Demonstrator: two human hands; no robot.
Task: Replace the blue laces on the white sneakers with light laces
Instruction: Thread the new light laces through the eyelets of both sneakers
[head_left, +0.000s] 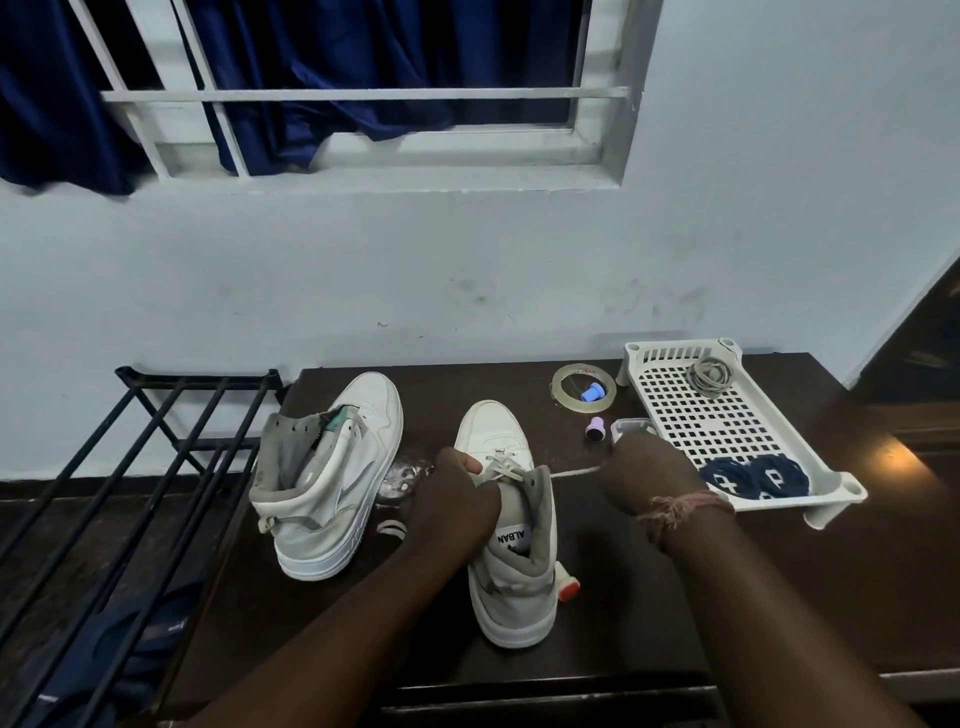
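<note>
Two white high-top sneakers stand on a dark table (649, 597), toes pointing away. The left sneaker (332, 483) has no lace, its tongue folded open. The right sneaker (511, 545) has a light lace (506, 467) crossing its lowest eyelets. My left hand (460, 499) grips the collar and tongue of the right sneaker. My right hand (652, 467) pinches the light lace's free end, which runs taut to the right from the eyelets. Two coiled blue laces (753, 478) lie in the near end of a white perforated tray (727, 415). A coiled light lace (709, 375) lies at the tray's far end.
A tape roll (583, 396) with a blue cap inside, a small purple cap (595, 429) and a pale lid lie behind the right sneaker. A small white bottle with red cap (567, 590) lies at its heel. A black metal rack (130, 493) stands left; wall and window behind.
</note>
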